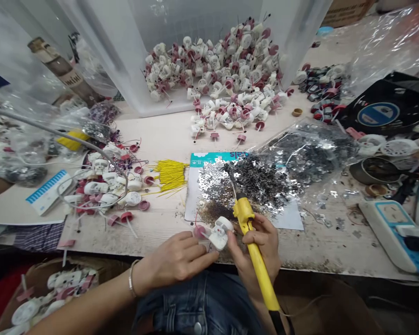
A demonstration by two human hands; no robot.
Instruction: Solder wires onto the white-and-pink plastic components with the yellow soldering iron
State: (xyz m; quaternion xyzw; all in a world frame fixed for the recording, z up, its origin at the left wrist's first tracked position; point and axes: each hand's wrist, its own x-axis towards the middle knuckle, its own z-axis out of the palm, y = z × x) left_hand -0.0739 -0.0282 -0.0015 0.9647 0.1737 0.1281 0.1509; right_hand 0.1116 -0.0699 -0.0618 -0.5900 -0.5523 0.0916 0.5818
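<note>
The left hand [174, 260] keeps its fingers pressed together against the white plastic fitting [219, 235], at the near edge of the counter [160, 153]. The right hand [260, 246] wraps its fingers around the yellow soldering iron [256, 253]. Grip the handle well behind the tip.
</note>
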